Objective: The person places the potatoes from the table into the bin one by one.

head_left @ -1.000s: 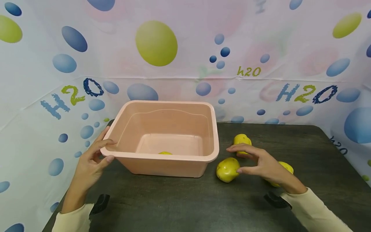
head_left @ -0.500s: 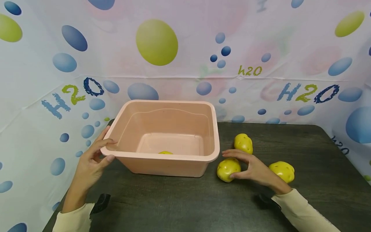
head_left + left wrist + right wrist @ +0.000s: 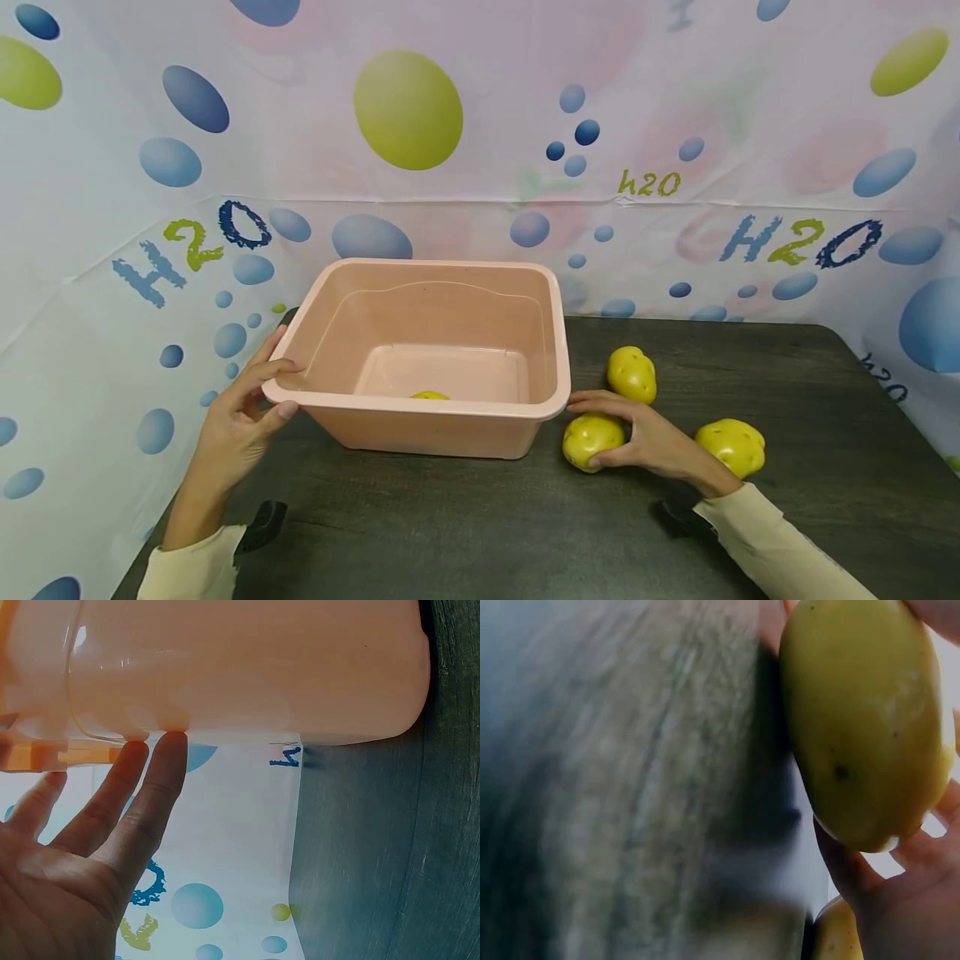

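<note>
In the head view my left hand (image 3: 236,425) holds the left front corner of a pink plastic basin (image 3: 442,407), with one finger over the rim. Several fingertips touch its outer wall in the left wrist view. To the right of the basin, my right hand (image 3: 648,437) grips a yellow potato (image 3: 591,442) with the thumb in front and the fingers over its far side. The potato (image 3: 862,727) fills much of the right wrist view. Part of a yellow potato (image 3: 430,396) shows inside the basin above its front rim.
One more yellow potato (image 3: 632,374) lies behind the right hand, and another (image 3: 731,447) to its right near the wrist. All stand on a dark wooden table (image 3: 420,533). A white curtain (image 3: 480,100) printed with blue and green bubbles hangs behind the table.
My right hand has moved left and closed its thumb and fingers around the potato nearest the basin. The left hand and the basin have stayed in place.
</note>
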`<state>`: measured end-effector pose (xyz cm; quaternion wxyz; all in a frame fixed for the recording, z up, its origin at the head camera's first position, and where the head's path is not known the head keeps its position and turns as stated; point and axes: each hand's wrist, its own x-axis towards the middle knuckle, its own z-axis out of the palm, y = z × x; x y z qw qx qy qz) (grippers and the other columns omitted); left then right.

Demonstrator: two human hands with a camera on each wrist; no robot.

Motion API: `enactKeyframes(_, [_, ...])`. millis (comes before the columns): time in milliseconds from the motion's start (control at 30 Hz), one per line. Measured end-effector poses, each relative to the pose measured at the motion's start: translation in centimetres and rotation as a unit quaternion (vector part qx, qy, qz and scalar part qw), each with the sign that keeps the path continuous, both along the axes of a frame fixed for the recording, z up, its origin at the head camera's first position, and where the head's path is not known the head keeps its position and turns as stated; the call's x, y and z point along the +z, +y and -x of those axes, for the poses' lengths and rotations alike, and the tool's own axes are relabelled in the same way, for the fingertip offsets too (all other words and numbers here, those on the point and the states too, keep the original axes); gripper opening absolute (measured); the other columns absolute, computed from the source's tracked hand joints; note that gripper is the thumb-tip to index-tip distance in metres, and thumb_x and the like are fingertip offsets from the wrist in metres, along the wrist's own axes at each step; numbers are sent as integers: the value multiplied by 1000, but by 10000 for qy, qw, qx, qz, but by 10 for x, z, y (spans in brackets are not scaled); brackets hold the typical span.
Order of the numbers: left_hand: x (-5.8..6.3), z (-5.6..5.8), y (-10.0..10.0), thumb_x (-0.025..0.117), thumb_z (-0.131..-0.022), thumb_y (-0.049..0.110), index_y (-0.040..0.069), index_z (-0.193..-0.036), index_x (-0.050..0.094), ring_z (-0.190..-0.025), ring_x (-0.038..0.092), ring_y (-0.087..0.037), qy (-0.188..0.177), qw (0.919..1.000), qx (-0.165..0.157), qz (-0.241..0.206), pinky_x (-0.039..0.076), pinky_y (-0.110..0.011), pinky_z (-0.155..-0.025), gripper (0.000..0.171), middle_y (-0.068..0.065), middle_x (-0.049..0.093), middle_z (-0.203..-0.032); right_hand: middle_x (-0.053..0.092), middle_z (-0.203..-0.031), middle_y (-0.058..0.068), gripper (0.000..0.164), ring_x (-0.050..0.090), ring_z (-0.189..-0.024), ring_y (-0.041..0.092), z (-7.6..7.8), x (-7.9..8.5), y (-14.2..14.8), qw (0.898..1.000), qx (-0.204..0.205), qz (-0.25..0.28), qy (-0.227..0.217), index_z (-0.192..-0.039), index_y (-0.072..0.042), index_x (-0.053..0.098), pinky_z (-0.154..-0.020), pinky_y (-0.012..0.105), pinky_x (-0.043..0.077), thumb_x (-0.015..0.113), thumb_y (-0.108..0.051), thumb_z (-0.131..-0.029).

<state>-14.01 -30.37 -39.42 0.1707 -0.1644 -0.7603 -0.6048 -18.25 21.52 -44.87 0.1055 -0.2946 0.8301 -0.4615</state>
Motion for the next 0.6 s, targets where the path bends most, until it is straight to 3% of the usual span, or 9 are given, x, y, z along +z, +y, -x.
enactKeyframes(267, [-1, 2, -3, 68, -93, -12, -11, -130, 61, -148, 41, -7, 80, 9998, -183, -2, 50, -11, -101, 37, -7, 30, -173, 55, -157, 3, 61, 45, -139, -6, -4, -3, 4, 9995, -56, -281, 138, -144, -18, 63, -113, 35, 46, 86, -24, -87])
enactKeyframes(367, [-1, 3, -5, 68, -94, -12, -13, -130, 60, -150, 39, -8, 106, 9996, -245, -14, 49, -11, -103, 37, -6, 30, -173, 56, -156, 2, 62, 45, -139, -5, -7, -5, 5, 9989, -102, -402, 199, -144, -18, 63, -112, 36, 46, 86, -26, -87])
enactKeyframes(600, [-1, 4, -6, 67, -94, -12, -12, -130, 60, -152, 38, -10, 147, 9995, -280, 23, 47, -11, -104, 37, -8, 29, -174, 60, -152, 1, 63, 50, -140, 7, -15, -3, 5, 9963, -156, -731, 415, -144, -19, 64, -111, 53, 49, 86, -32, -87])
